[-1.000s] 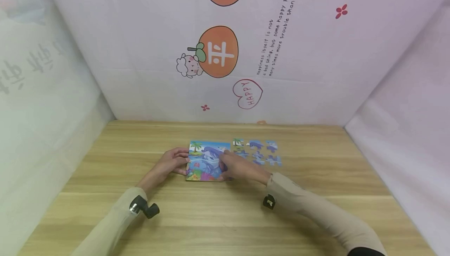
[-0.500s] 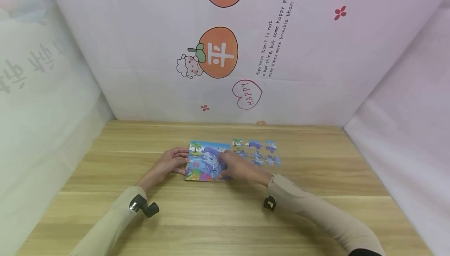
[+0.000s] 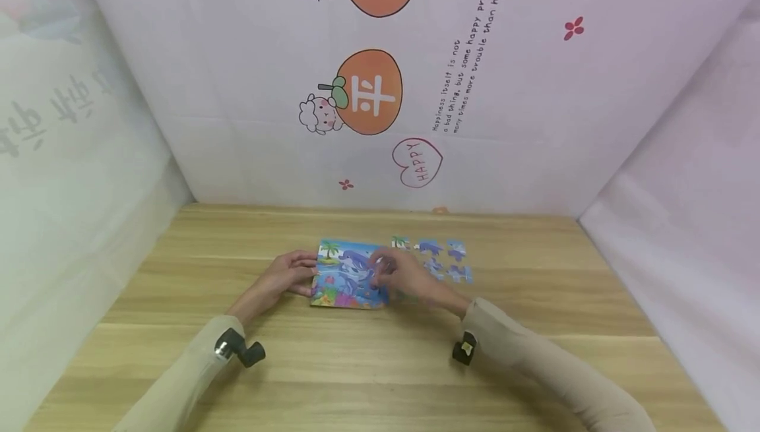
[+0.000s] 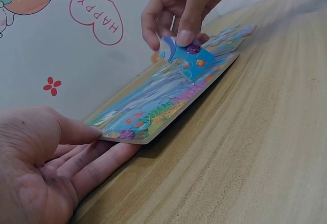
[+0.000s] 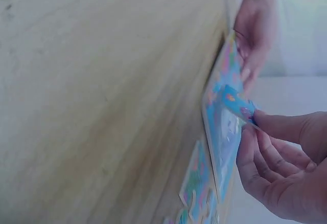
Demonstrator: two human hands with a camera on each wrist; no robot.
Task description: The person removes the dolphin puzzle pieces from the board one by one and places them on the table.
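Note:
A square puzzle board [image 3: 344, 290] with a dolphin and sea picture lies on the wooden table. My left hand [image 4: 46, 168] grips its left edge, thumb on top and fingers beneath, and that edge looks tipped a little off the table. Between thumb and fingers, my right hand [image 3: 410, 277] pinches a blue puzzle piece [image 4: 191, 58] with small purple and orange fish on it. In the left wrist view the piece is tilted above the board's right part. In the right wrist view it overlaps the board [image 5: 227, 157], with my thumb on its end.
Several loose puzzle pieces [image 3: 429, 247] lie right of the board, the nearest ones partly hidden behind my right hand. The wooden table [image 3: 368, 372] ends at a printed white cloth [image 3: 505, 175] behind, with pale cloth walls at both sides.
My right hand has drawn back slightly to the right and lifted a puzzle piece off the board. The left hand keeps its grip, and the board has shifted slightly left.

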